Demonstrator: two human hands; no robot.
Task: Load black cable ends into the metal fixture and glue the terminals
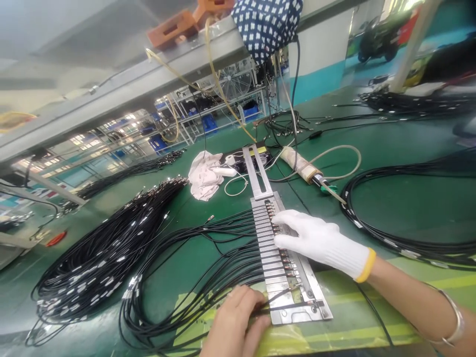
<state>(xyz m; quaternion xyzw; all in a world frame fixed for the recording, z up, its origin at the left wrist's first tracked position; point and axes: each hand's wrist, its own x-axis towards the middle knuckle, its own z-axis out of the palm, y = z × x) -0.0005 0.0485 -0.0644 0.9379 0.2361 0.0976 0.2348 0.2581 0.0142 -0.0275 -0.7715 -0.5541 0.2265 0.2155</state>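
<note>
A metal fixture (277,292) with a slotted row lies on the bench, tilted away from me. Black cables (219,267) run into its slots from the left, their small metal connector ends (288,263) lined up along the middle. My left hand (238,320), bare, is at the near left edge of the fixture with its fingers closed around a black cable (278,296). In a white glove with a yellow cuff, my right hand (320,240) rests over the connector row. Its thumb and forefinger are apart, their tips at the connectors; the other fingers are partly hidden.
A large bundle of black cables (100,253) lies to the left, and coiled cables (357,213) lie to the right. Beyond the fixture are a crumpled pale cloth (206,176), a black box (241,157) and a wrapped handheld tool (301,164). A shelf beam (111,91) crosses overhead.
</note>
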